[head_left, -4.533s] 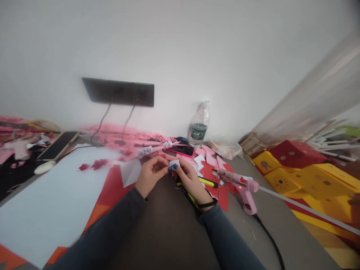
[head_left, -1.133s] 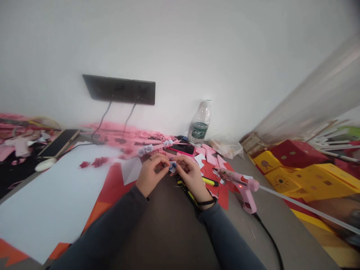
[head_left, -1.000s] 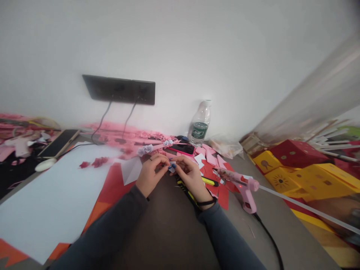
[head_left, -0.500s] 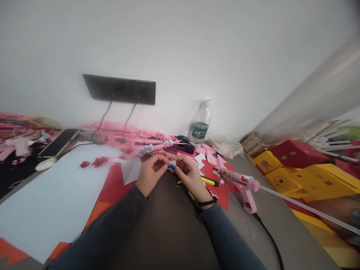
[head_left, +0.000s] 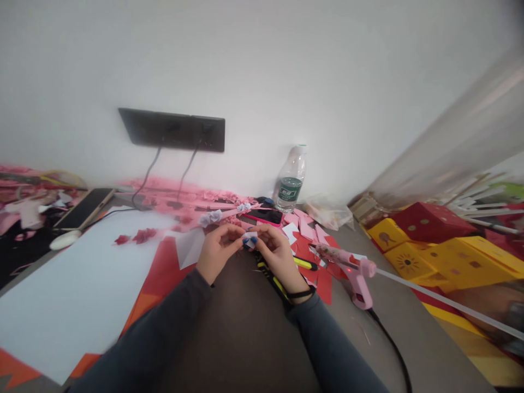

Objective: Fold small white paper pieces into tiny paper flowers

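Between the fingertips of both hands is a small piece of pale paper (head_left: 250,238), partly hidden by the fingers. My left hand (head_left: 218,250) pinches it from the left, thumb and fingers closed. From the other side my right hand (head_left: 279,257) pinches it too; blue nails show on the thumbs. A black and yellow tool (head_left: 273,279), partly covered, lies under my right hand. Just behind the hands are pale lilac paper flowers (head_left: 210,218) and a phone in a pink case (head_left: 265,215).
To the right a pink glue gun (head_left: 347,267) with a long glue stick rests on red and pink paper scraps. A water bottle (head_left: 290,180) stands against the wall. White sheets (head_left: 82,289) cover the left side. Yellow and red boxes (head_left: 454,262) sit far right.
The left thumb has come up to the paper, with its blue nail now showing beside the right one. The paper looks slightly turned. Both hands stay in nearly the same place.
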Motion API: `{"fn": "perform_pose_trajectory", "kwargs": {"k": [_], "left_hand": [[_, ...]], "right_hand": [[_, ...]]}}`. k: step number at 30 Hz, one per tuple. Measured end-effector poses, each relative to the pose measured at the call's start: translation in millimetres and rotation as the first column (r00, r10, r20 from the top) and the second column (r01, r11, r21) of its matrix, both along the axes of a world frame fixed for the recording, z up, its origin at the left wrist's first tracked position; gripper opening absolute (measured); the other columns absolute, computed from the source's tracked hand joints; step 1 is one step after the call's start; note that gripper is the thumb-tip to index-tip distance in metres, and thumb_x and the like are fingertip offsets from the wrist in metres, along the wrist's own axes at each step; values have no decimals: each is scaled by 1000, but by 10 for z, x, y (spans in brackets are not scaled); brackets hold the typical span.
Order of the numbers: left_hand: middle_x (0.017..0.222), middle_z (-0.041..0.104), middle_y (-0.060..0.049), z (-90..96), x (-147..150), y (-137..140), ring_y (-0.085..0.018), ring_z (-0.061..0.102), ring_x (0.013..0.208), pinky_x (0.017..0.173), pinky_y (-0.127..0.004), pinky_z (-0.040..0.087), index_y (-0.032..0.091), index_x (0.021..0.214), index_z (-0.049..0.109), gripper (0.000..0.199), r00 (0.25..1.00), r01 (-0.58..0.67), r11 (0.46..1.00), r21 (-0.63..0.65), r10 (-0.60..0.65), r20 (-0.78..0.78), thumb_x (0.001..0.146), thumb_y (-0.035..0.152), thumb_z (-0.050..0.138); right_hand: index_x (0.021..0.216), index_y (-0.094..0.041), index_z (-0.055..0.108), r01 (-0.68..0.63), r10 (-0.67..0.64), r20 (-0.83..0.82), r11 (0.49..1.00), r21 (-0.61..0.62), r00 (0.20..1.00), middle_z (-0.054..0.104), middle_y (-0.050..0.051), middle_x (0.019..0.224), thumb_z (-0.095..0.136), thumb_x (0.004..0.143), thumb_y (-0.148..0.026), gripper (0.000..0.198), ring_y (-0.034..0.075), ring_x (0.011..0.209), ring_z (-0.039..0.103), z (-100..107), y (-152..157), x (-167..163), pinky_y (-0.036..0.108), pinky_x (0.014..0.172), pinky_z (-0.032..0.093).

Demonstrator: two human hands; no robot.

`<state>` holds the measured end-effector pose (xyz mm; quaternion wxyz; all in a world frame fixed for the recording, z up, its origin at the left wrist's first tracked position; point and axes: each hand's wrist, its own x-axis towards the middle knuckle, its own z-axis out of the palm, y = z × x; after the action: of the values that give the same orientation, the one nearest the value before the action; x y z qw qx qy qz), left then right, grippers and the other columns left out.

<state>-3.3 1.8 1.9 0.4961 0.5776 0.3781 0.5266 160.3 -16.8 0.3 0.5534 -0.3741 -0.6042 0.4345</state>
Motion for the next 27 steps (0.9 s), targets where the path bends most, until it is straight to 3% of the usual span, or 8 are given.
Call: {"fn": "perform_pose_trajectory", "kwargs": {"k": [9,14,27], "left_hand": [[83,76,-6,-31,-22,13,-20,71,79,76,-32,59,16,83,75,16,1000,-30,1000,3,30,-5,72,27,77],[80,77,-6,-15,-14,-1,-20,71,76,73,-32,60,16,81,76,16,999,-32,999,17,32,-9,71,28,78],[77,69,-1,39,21,-28,-14,66,73,69,-25,54,17,91,67,24,994,71,994,-89,-63,90,73,26,78]], "right_hand": [[104,-23,60,3,-3,-12,1000,7,1000,68,4,88,65,87,-48,30,19,80,66,12,-7,-8,32,70,56],[86,-22,58,-2,2,9,1000,-26,1000,63,2,78,67,85,-50,30,17,71,62,-1,2,-9,30,66,54],[85,-21,57,-45,47,27,997,-67,999,59,0,73,65,87,-51,31,16,67,59,27,-4,7,28,63,50]]}}
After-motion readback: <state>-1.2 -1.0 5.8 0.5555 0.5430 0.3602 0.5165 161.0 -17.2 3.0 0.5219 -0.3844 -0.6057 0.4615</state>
